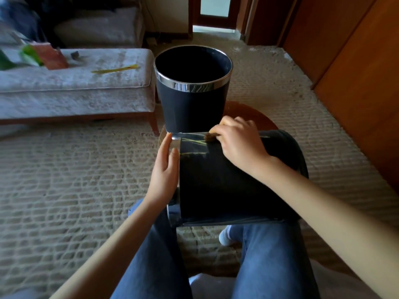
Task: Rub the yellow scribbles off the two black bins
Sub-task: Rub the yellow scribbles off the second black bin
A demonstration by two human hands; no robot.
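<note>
A person sits with one black bin [226,180] lying on its side across their lap, its silver-rimmed mouth turned to their left, so that the marked wall faces up for rubbing. The left hand [165,169] rests flat and open against the rim, fingers straight, likely bracing the bin so it does not roll. The right hand [239,141] is curled, fingertips pinched on a small brownish pad [210,136], pressed on the bin's far upper edge. Thin yellow scribbles [194,147] still streak the wall just left of that pad, so the rubbing looks unfinished.

There are two bins in all. The second bin [193,87] stands upright on a round wooden table [254,117] just beyond the knees, within easy reach; no marks show on its facing side. One yellow stick [115,69], perhaps a crayon, lies on a pale bench [75,91] to the left.
</note>
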